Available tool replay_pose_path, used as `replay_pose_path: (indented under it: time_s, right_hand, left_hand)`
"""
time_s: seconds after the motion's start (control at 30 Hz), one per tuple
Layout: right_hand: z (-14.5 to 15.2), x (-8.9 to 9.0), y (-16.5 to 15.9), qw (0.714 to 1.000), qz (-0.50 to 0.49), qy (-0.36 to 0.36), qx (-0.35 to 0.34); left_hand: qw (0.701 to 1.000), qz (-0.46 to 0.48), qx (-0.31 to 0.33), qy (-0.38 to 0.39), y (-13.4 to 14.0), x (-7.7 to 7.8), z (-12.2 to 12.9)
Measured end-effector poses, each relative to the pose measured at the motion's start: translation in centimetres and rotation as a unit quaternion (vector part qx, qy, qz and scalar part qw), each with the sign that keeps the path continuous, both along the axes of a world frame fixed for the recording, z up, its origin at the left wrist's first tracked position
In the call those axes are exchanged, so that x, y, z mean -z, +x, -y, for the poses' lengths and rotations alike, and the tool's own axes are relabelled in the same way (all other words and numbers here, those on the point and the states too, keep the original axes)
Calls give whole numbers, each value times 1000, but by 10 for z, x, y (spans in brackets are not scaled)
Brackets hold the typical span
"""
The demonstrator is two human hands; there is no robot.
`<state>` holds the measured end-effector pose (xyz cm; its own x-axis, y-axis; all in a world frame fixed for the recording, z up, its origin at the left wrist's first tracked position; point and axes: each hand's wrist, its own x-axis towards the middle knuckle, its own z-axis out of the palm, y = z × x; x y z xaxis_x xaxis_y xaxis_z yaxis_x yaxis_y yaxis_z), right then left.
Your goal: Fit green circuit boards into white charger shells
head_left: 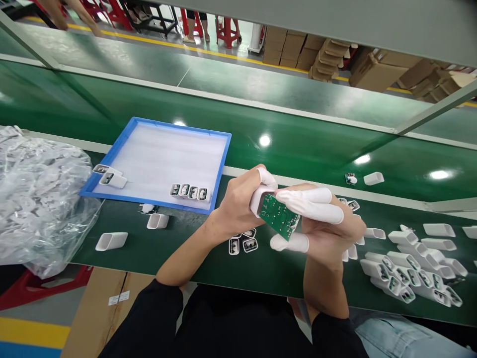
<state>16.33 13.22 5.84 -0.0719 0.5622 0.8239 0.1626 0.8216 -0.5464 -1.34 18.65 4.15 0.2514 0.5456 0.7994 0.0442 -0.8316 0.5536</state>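
My left hand (244,196) is closed around a white plastic housing (257,203), its open end turned to the right. In my right hand (320,214), which wears white finger cots, a green circuit board (278,215) is pinched between thumb and fingers. The board's left end meets the mouth of the housing; how far it reaches inside is hard to see. Several white housings with boards inside (250,244) stand on the dark green table just below my hands.
A blue-rimmed tray (222,169) holds several filled housings. Left lies a clear bag of white parts (40,194). Many white housings (413,271) crowd the right side. Loose housings (112,241) and a board (351,178) lie about. A green conveyor (298,144) runs behind.
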Motion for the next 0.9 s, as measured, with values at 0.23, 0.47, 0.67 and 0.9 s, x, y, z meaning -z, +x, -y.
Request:
replay_pose_path:
  time_s: [0.23, 0.47, 0.67, 0.9]
  right_hand:
    - [0, 0, 0, 1000, 14, 1, 5]
    - [-1, 2, 3, 1000, 30, 4, 8]
    - [0, 6, 6, 999, 41, -16, 10]
    - [1, 1, 3, 986, 130, -56, 94]
  left_hand:
    - [1000, 5, 5, 6, 2, 2, 0]
    - [1000, -1, 7, 10, 1, 3, 0]
    - [1000, -2, 15, 10, 2, 3, -1]
    - [988, -3, 36, -152, 4, 7, 4]
